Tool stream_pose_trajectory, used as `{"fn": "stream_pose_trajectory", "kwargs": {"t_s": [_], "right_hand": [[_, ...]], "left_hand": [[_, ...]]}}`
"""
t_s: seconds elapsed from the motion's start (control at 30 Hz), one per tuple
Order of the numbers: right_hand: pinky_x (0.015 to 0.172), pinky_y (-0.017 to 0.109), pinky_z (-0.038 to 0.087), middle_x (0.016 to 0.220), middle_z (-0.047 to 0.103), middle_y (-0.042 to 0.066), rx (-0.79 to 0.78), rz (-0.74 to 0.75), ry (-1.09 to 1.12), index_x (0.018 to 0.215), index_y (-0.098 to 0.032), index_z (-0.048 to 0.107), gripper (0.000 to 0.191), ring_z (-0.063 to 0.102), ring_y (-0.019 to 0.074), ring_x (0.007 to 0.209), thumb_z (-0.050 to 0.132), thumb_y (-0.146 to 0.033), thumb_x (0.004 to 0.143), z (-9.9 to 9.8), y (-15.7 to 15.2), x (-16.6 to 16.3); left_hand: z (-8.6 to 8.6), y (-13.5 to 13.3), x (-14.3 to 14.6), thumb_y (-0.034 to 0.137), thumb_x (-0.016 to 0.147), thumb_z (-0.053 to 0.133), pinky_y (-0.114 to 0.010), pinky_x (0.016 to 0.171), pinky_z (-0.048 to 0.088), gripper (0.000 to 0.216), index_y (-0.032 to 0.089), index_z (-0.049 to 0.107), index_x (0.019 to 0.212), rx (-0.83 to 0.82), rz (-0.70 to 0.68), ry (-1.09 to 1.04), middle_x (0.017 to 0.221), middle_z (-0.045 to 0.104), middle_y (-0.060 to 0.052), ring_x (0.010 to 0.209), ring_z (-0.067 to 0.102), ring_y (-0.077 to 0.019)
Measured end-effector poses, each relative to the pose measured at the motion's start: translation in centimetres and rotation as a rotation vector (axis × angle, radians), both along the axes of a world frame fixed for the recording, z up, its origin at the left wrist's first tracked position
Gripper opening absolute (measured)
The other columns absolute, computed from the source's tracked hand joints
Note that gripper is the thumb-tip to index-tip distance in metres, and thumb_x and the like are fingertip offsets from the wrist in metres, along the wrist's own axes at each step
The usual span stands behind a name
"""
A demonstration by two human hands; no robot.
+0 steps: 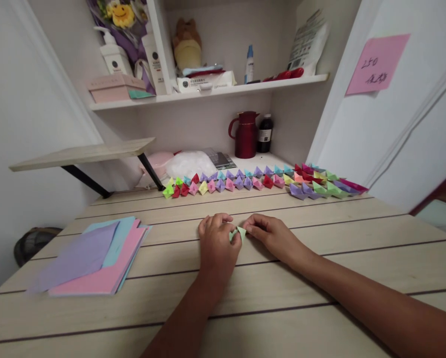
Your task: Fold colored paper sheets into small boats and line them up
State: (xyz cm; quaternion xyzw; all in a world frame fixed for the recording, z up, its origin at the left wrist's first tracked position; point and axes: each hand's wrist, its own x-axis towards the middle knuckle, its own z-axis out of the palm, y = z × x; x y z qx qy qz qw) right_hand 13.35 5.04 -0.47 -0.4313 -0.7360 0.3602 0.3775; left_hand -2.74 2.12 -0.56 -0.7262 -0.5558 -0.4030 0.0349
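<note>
Because the small piece of light green paper (241, 232) lies between the left hand (218, 243) and the right hand (275, 238), the relation which matters is at its right corner, where the right fingertips are just beside it or touching. The left hand is the nearer one, since it covers a part of the paper. Its thumb and fingers are closed on the piece, low over the table (282, 303). On the right hand, the thumb and forefinger are brought together, but I cannot tell whether they grip the corner.

The paper looks folded, pale and rather flat, with a pointed shape on its visible side; its long axis I cannot judge, as the left fingers hide the rest.

Beyond the hands, well apart from them, small folded paper boats (257, 183) stand in rows of many colours, with larger ones at the right end. To the left of the left hand lies a stack of coloured paper (107, 276), with a purple sheet (81, 256) placed askew on top.
</note>
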Motion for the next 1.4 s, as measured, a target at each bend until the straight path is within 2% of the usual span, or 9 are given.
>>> {"fn": "stream_pose_trajectory", "kwargs": {"t_s": [0.17,0.37,0.47,0.57,0.7,0.9,1.03,1.2,1.4], "right_hand": [[0.081,0.032,0.050,0.107,0.063,0.005,0.025,0.028,0.058,0.112,-0.022,0.052,0.032,0.060,0.0196,0.095,0.058,-0.031,0.082,0.7,-1.2,-0.5],[0.079,0.031,0.049,0.097,0.067,0.003,0.148,0.041,-0.051,0.110,-0.022,0.055,0.037,0.062,0.0185,0.085,0.051,-0.010,0.075,1.5,-2.2,-1.5],[0.077,0.030,0.050,0.095,0.068,0.002,0.142,0.056,-0.049,0.116,-0.023,0.053,0.044,0.064,0.0176,0.083,0.047,-0.008,0.075,1.5,-2.2,-1.5],[0.076,0.029,0.050,0.091,0.068,0.001,0.135,0.056,-0.030,0.118,-0.024,0.052,0.046,0.065,0.0176,0.083,0.046,-0.008,0.076,1.3,-2.0,-1.3],[0.074,0.029,0.050,0.090,0.067,0.001,0.154,0.052,-0.016,0.113,-0.024,0.051,0.040,0.065,0.0176,0.082,0.047,-0.008,0.076,1.0,-1.8,-1.1],[0.067,0.027,0.047,0.083,0.064,-0.001,0.168,0.009,-0.058,0.091,-0.024,0.048,0.022,0.062,0.0165,0.075,0.049,-0.009,0.075,0.7,-1.5,-1.0],[0.065,0.026,0.045,0.083,0.061,-0.002,0.221,-0.011,-0.104,0.089,-0.024,0.048,0.024,0.059,0.0155,0.072,0.048,-0.006,0.073,0.4,-1.2,-0.8],[0.073,0.028,0.047,0.098,0.061,0.004,0.321,0.038,-0.180,0.079,-0.023,0.053,0.022,0.059,0.0182,0.087,0.050,-0.003,0.070,0.1,-0.8,-0.4],[0.073,0.029,0.049,0.103,0.059,0.005,0.301,0.002,-0.203,0.084,-0.023,0.053,0.024,0.059,0.0179,0.086,0.053,-0.004,0.069,0.2,-0.6,-0.3]], "left_hand": [[-0.1,-0.4,0.3,0.006,0.072,0.061,-0.047,0.107,0.029,0.014,0.020,0.062,0.073,0.039,-0.053,0.094,0.100,0.066,-0.003,0.098,0.060,-0.0194],[0.0,-0.9,0.5,0.008,0.080,0.056,-0.049,0.108,0.028,0.016,0.020,0.064,0.088,0.059,-0.071,0.180,0.099,0.066,-0.004,0.097,0.060,-0.0193],[0.0,-0.9,0.5,0.009,0.081,0.057,-0.050,0.108,0.028,0.022,0.022,0.065,0.097,0.064,-0.085,0.182,0.102,0.066,-0.003,0.098,0.060,-0.0195],[-0.1,-0.7,0.5,0.010,0.080,0.058,-0.050,0.108,0.027,0.020,0.023,0.066,0.094,0.069,-0.071,0.154,0.102,0.066,-0.003,0.099,0.060,-0.0197],[-0.2,-0.5,0.5,0.010,0.079,0.060,-0.049,0.108,0.026,0.017,0.022,0.067,0.088,0.072,-0.057,0.125,0.100,0.067,-0.004,0.099,0.060,-0.0200],[-0.2,-0.4,0.3,0.008,0.076,0.061,-0.048,0.109,0.026,0.018,0.024,0.066,0.084,0.001,-0.108,0.130,0.101,0.067,-0.002,0.099,0.060,-0.0195],[-0.4,-0.3,0.2,0.008,0.075,0.062,-0.049,0.107,0.028,0.018,0.024,0.066,0.081,-0.055,-0.101,0.129,0.106,0.065,-0.002,0.105,0.057,-0.0208],[-1.0,0.0,0.0,0.011,0.073,0.066,-0.047,0.101,0.035,0.013,0.024,0.065,0.075,-0.113,-0.049,0.082,0.111,0.063,-0.003,0.107,0.056,-0.0220],[-1.0,0.1,-0.1,0.011,0.071,0.069,-0.046,0.100,0.035,0.015,0.024,0.064,0.076,-0.145,-0.031,0.046,0.115,0.062,-0.003,0.110,0.054,-0.0228]]}}
